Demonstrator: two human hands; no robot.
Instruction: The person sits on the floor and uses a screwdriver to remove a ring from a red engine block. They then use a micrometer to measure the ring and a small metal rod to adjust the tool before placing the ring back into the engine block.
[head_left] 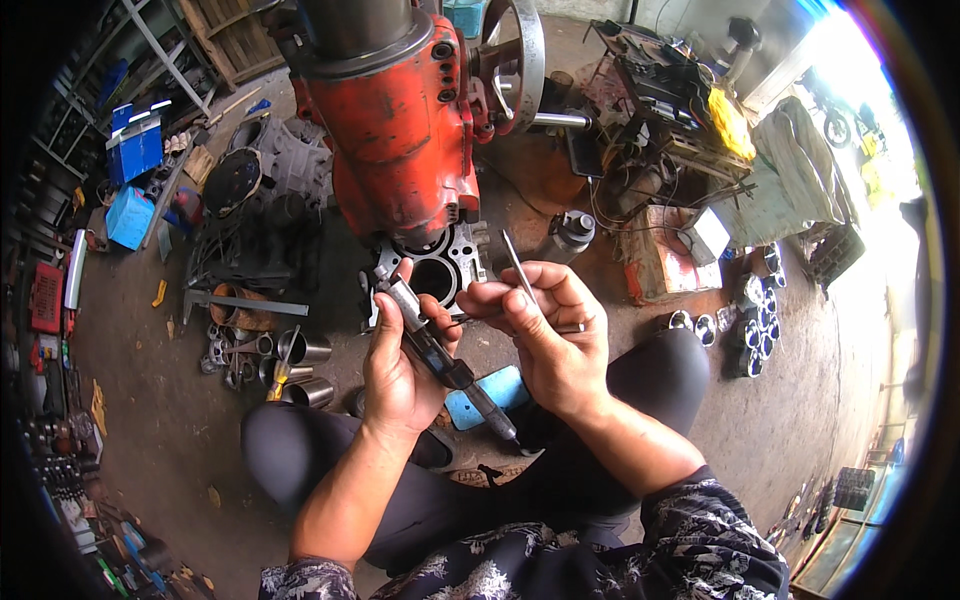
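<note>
Item 1: left hand (400, 365), fingers wrapped round a micrometer-type gauge (440, 360), body slanting 11 to 5 o'clock, held close w/ its upper end toward the other hand, likely so both meet.

Item 2: right hand (550, 340), fingers pinching a thin metal rod (519, 268), tip up at 12 o'clock.

Item 3: engine block (435, 270) on floor under red boring machine (400, 130), 12 o'clock of hands.

Item 4: 3 steel sleeves (300, 365) at 9 o'clock; more sleeves (755, 325) at 3 o'clock; blue pad (490, 392) beneath the gauge.

Both hands (480, 340) hold a micrometer (440, 355) before an engine block (440, 265).
</note>
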